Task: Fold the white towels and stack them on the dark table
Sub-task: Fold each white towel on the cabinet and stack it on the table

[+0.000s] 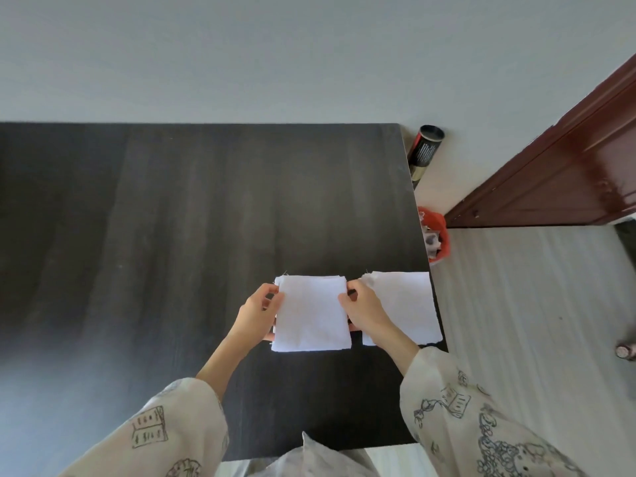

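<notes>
Both hands are on the folded towel [311, 313] at once, one on each side edge. The left hand [258, 313] pinches its left edge, thumb on top and fingers tucked beneath; the right hand [363, 309] pinches the right edge the same way. The towel sits squarely between them on the dark table [172, 218]. Just past the right hand, a second white towel [402, 304] lies flat, right at the table's edge. Beyond that edge stands an orange-lined bin [435, 237].
</notes>
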Available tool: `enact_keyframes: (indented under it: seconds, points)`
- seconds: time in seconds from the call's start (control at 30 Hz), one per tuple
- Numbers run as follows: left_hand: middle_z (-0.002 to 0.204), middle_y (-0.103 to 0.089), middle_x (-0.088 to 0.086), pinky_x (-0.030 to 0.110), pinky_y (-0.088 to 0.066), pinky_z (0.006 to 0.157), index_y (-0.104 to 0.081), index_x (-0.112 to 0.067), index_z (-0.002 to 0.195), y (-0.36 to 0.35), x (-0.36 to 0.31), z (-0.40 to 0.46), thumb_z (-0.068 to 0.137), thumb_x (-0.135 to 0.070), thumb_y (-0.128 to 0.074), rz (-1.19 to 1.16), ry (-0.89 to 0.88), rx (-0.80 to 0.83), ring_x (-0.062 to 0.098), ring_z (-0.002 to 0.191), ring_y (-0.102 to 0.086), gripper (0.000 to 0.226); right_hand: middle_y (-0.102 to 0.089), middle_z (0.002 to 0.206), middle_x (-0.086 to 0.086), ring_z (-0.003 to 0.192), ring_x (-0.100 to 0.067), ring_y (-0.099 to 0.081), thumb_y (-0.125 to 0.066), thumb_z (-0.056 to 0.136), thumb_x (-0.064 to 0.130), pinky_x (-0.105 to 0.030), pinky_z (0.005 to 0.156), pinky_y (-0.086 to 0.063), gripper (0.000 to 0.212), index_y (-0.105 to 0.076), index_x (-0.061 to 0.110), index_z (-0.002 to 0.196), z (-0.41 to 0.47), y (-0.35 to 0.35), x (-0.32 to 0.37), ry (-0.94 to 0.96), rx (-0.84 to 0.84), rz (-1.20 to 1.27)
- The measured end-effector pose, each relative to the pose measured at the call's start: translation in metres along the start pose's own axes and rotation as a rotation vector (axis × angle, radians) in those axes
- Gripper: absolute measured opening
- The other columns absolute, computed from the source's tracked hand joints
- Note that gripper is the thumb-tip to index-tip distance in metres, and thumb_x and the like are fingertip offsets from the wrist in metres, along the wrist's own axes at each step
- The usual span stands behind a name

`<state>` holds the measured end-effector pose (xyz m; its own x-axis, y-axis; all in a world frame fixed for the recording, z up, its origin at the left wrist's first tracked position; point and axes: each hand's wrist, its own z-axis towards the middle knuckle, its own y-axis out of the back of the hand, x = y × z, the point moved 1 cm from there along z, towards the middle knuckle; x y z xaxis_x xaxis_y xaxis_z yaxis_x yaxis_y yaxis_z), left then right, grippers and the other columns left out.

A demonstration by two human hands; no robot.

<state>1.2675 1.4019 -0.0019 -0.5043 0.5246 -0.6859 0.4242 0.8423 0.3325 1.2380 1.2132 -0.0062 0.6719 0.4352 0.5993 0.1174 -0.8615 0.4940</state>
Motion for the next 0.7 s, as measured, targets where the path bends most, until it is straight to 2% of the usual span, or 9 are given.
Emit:
enact_keyframes:
  seconds: [0.1,0.2,0.43,0.53,0.6,0.67,0.7]
  points:
    - [0.106,-0.058,0.007,0.039,-0.057,0.071,-0.048,-0.019,0.111,-0.002,0.002,0.004,0.097,-0.029,-0.04,0.047,-0.012,-0.012,0.025,0.094,-0.061,0.019,-0.056,0.114,-0.008,0.098,-0.02,-0.057,-0.042,0.097,0.023,-0.039,0.086,-0.054,0.025,-0.047,0.011,0.119,0.001,-0.001,0.0,0.016,-0.012,-0.031]
    - [0.109,-0.057,0.007,0.034,-0.055,0.066,-0.048,-0.018,0.114,-0.001,0.003,0.008,0.097,-0.028,-0.039,0.074,-0.014,-0.025,0.024,0.096,-0.06,0.021,-0.055,0.109,-0.006,0.089,-0.014,-0.052,-0.042,0.097,0.024,-0.034,0.084,-0.053,0.027,-0.046,0.012,0.121,0.003,-0.001,0.001,0.056,-0.027,-0.082]
    - [0.107,-0.053,0.004,0.039,-0.056,0.072,-0.045,-0.014,0.118,-0.003,0.004,0.011,0.097,-0.029,-0.039,0.121,-0.001,-0.05,0.024,0.097,-0.057,0.026,-0.058,0.111,-0.006,0.083,-0.009,-0.049,-0.045,0.096,0.027,-0.025,0.076,-0.049,0.028,-0.048,0.013,0.12,0.007,-0.004,-0.001,0.114,-0.109,-0.154]
    - [0.105,-0.055,0.004,0.039,-0.057,0.072,-0.044,-0.015,0.115,-0.004,0.008,0.01,0.096,-0.031,-0.04,0.161,0.0,-0.066,0.023,0.091,-0.059,0.025,-0.058,0.109,-0.005,0.075,-0.009,-0.05,-0.047,0.095,0.03,-0.022,0.071,-0.047,0.028,-0.047,0.015,0.119,0.002,-0.005,-0.003,0.125,-0.16,-0.192]
    - [0.103,-0.054,0.003,0.034,-0.053,0.065,-0.045,-0.015,0.11,-0.003,0.009,0.004,0.095,-0.032,-0.042,0.294,-0.086,-0.208,0.019,0.083,-0.056,0.022,-0.056,0.116,-0.003,0.083,-0.011,-0.054,-0.047,0.094,0.032,-0.02,0.072,-0.046,0.035,-0.042,0.017,0.126,-0.004,-0.005,-0.002,0.165,-0.213,-0.303]
    - [0.101,-0.056,0.006,0.034,-0.048,0.064,-0.051,-0.009,0.105,-0.005,0.008,-0.003,0.093,-0.018,-0.045,0.498,-0.346,-0.449,0.02,0.083,-0.053,0.016,-0.054,0.121,-0.001,0.098,-0.016,-0.056,-0.053,0.091,0.033,-0.017,0.077,-0.045,0.04,-0.045,0.017,0.127,-0.013,-0.008,0.0,0.303,-0.349,-0.464]
    - [0.1,-0.058,0.009,0.038,-0.05,0.067,-0.054,-0.006,0.103,-0.008,0.007,-0.006,0.088,-0.009,-0.048,0.604,-0.512,-0.534,0.025,0.087,-0.055,0.017,-0.058,0.118,-0.003,0.099,-0.019,-0.059,-0.061,0.086,0.032,-0.021,0.08,-0.049,0.042,-0.051,0.016,0.123,-0.016,-0.01,0.0,0.409,-0.427,-0.534]
